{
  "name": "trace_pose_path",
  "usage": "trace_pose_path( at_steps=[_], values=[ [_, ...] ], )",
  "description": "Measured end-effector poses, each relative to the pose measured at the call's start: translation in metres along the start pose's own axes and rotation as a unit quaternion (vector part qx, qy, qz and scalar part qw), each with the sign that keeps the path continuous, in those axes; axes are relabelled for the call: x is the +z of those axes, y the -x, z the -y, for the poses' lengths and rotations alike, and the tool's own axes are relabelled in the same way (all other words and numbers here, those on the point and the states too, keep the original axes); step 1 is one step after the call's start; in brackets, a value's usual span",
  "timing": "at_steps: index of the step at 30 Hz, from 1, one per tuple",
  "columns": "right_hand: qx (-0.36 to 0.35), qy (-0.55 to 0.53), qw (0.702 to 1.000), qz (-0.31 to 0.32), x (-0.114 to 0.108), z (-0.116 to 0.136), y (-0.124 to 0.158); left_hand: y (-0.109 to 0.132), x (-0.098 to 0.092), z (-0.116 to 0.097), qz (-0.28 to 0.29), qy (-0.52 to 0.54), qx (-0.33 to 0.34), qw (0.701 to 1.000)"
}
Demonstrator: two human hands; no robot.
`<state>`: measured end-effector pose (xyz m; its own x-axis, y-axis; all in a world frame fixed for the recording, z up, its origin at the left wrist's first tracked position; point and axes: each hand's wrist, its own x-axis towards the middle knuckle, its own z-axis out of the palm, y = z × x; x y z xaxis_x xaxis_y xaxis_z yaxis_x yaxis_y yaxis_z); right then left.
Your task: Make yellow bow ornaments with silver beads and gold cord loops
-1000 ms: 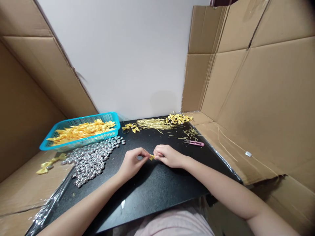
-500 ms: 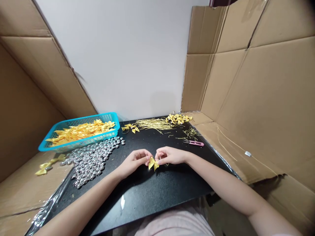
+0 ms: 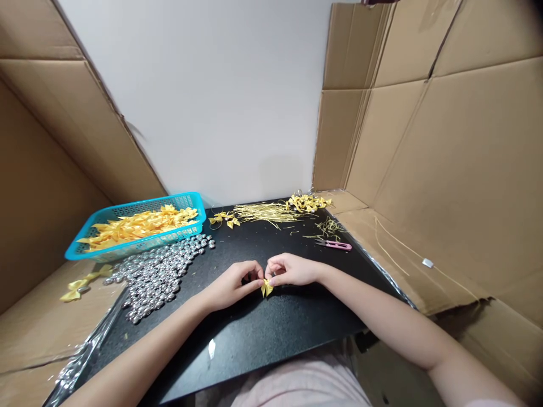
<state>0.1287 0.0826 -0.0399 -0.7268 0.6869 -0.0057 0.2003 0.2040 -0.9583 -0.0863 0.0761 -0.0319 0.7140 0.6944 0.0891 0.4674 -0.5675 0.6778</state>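
Observation:
A small yellow ribbon bow point(image 3: 267, 288) hangs between my two hands just above the black tabletop point(image 3: 271, 333). My left hand point(image 3: 235, 284) pinches it from the left, fingers curled closed. My right hand point(image 3: 289, 269) pinches it from the right, fingers also closed. Both hands meet at the middle of the table. A heap of silver bells point(image 3: 159, 274) lies to the left of my left hand.
A turquoise basket point(image 3: 136, 226) of yellow bows stands at the back left. Gold wire strands point(image 3: 265, 213), loose bows point(image 3: 306, 203) and pink snips point(image 3: 337, 245) lie at the back. A loose bow point(image 3: 78, 287) rests on cardboard at the left. Cardboard walls enclose both sides.
The hands have stayed together at the table's middle. The bow, spread wide half a second ago, now hangs narrower below the fingertips, and both hands sit slightly closer together.

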Motion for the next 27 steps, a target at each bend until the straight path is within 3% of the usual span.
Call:
trace_pose_path(
  at_steps=[14, 27],
  values=[
    [-0.017, -0.001, 1.0, 0.003, 0.0023, -0.0021, -0.0004, 0.0028, 0.0035, -0.0019, 0.041, -0.009, 0.021, 0.999],
    [-0.058, 0.083, 0.994, -0.033, 0.0048, -0.0076, -0.0004, 0.0024, 0.009, 0.0023, 0.023, -0.037, 0.021, 0.999]
  ],
)
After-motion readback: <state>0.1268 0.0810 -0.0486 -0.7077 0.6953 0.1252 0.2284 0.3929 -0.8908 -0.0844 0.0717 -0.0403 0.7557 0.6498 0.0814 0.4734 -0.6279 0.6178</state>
